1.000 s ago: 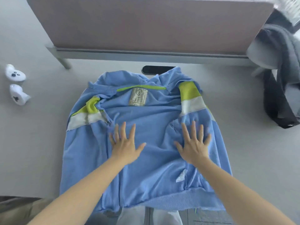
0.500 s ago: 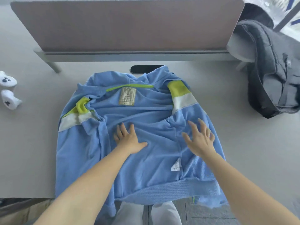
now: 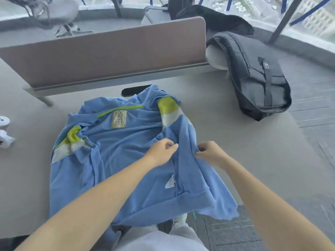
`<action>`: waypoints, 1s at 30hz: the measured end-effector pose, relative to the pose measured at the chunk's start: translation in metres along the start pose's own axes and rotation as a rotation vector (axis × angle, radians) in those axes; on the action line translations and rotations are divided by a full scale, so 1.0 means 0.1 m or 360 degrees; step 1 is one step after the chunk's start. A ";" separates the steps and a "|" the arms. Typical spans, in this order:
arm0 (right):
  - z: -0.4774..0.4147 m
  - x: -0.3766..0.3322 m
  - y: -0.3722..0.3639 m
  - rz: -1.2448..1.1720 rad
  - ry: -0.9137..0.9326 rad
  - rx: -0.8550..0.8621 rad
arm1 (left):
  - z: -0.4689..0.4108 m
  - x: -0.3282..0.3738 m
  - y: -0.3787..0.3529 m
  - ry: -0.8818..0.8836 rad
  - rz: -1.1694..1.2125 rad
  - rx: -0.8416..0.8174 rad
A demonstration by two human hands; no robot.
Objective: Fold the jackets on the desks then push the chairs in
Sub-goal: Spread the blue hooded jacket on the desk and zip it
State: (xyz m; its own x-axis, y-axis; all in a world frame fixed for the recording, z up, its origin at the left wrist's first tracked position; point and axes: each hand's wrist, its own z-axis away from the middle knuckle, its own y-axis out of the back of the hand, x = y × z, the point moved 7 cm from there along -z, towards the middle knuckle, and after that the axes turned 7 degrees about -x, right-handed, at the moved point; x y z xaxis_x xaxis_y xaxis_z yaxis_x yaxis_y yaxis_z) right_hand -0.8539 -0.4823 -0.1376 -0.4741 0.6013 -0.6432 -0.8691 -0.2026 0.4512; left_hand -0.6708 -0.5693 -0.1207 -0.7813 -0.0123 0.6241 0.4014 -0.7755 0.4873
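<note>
A light blue jacket [image 3: 116,160] with yellow-green and white sleeve bands lies spread inside-out on the grey desk [image 3: 235,142], its hem hanging over the front edge. My left hand [image 3: 162,152] pinches the blue fabric near the jacket's right side. A little to its right, my right hand [image 3: 210,153] pinches the same raised fold. Between the two hands the cloth stands up in a ridge. A dark grey jacket [image 3: 257,77] lies bunched at the desk's far right corner.
A brown divider panel [image 3: 108,51] runs along the back of the desk. Two white controllers [image 3: 4,131] sit at the left edge. A black cable slot [image 3: 134,90] shows behind the collar. A grey chair [image 3: 59,9] stands beyond the divider. Carpet floor lies to the right.
Both hands were lying flat on the blue jacket; now they have shifted right and pinch a fold of its right side, lifting it. The view has swung up and right.
</note>
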 end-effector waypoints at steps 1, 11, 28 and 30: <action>0.05 -0.14 -0.08 0.0002 0.0132 -0.0055 | 0.01 0.06 -0.01 0.0028 0.0329 -0.0028; 0.15 -0.42 -0.55 -0.0318 0.0494 -0.0316 | 0.05 -0.09 -0.01 0.0360 0.1040 -0.0037; 0.08 0.29 1.21 0.0154 -0.0172 0.0726 | -0.04 -0.26 -0.38 0.0433 0.0033 -0.0046; 0.10 0.32 1.26 0.0460 -0.0242 0.0813 | -0.14 -0.26 -0.55 0.0448 -0.0340 -0.0039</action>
State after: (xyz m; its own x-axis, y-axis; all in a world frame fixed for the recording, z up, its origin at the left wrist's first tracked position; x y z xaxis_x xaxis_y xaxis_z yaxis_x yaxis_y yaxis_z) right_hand -0.9773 -0.4814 -0.0949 -0.6226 0.6888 -0.3715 -0.5125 -0.0001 0.8587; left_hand -0.6791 -0.5357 -0.1723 -0.9488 -0.0190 0.3154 0.2059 -0.7943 0.5715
